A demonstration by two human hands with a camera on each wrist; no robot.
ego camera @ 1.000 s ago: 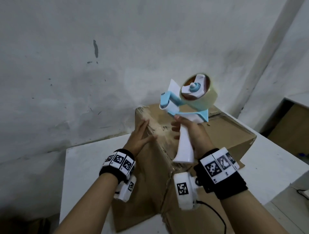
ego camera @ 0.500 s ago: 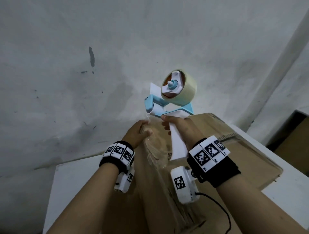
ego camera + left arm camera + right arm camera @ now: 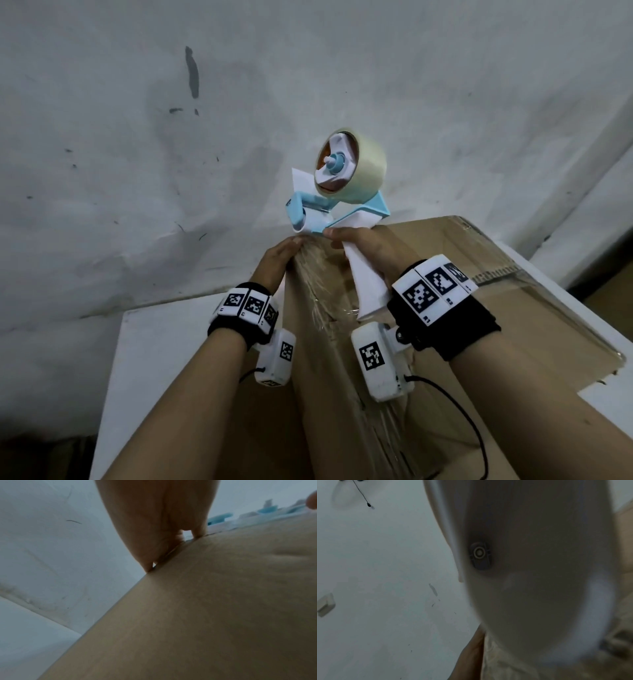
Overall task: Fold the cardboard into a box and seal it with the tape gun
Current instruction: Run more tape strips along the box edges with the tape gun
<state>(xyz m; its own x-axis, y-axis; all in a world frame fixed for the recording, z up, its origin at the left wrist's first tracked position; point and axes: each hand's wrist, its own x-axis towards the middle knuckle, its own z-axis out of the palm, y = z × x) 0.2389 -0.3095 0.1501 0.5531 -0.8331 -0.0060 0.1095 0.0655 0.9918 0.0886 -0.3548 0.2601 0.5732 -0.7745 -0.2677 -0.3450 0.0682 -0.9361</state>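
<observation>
A brown cardboard box (image 3: 445,308) stands tilted on the white table, one edge up toward me, with wrinkled clear tape along that edge. My right hand (image 3: 370,245) grips the white handle of the blue-and-white tape gun (image 3: 339,192), whose roller sits at the box's far top corner. My left hand (image 3: 277,260) lies with straight fingers against the box's left side at that corner, fingertips by the roller. In the left wrist view the left hand's fingers (image 3: 154,534) press the cardboard box (image 3: 223,608) edge. The tape gun handle (image 3: 530,574) fills the right wrist view.
A stained white wall (image 3: 171,137) rises close behind the box. The white table (image 3: 164,342) shows to the left of the box and at the right rim (image 3: 561,291). A cable (image 3: 455,404) runs from the right wrist camera.
The tape gun and both hands have travelled up the box edge to its far top corner. The view has come closer and the box looms larger.
</observation>
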